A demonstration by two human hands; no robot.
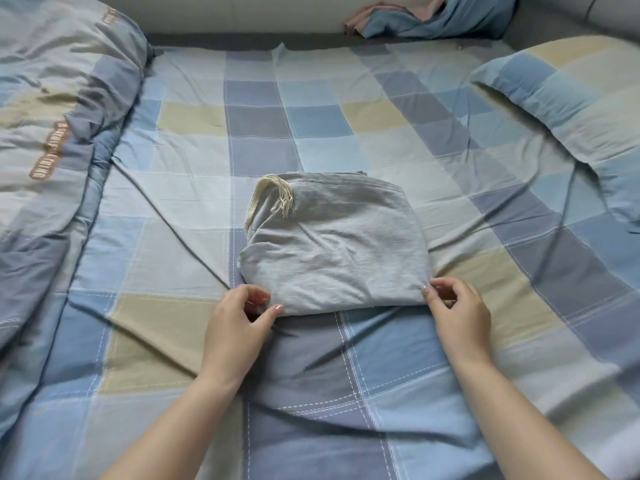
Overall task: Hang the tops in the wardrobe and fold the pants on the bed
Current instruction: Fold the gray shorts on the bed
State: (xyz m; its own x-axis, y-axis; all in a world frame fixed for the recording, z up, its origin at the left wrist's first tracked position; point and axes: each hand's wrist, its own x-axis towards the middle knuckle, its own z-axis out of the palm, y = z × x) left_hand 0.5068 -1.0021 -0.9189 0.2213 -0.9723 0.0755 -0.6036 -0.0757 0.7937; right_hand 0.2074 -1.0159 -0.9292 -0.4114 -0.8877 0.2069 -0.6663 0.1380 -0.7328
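Nearest the camera, two bare forearms reached up from the bottom edge toward the folded pair of grey jersey pants point(334, 247). The left hand point(239, 323) had its fingers curled and thumb extended at the bundle's near-left corner, the thumb tip touching the cloth; it appeared to pinch that corner, though the fingers underneath were partly hidden. The right hand point(457, 313) likewise curled its fingers at the near-right corner, fingertips on the edge, in what looked like a light pinch. Holding both near corners this way probably served to square the fold or to lift the bundle without letting it spring apart.

The pants lay at the centre of the blue, grey and beige checked bedsheet point(346, 109), folded into a compact, roughly rectangular packet with soft wrinkles across the top. A cream woven drawstring with a frayed tassel end point(273, 195) looped out at the packet's eleven o'clock corner.

Farther out, a matching checked duvet point(59, 109) was heaped at nine to ten o'clock, a checked pillow point(571, 98) sat at two o'clock, and a crumpled heap of blue and pink clothing point(433, 19) lay at one o'clock against the pale padded headboard point(242, 12), likely garments not yet dealt with.
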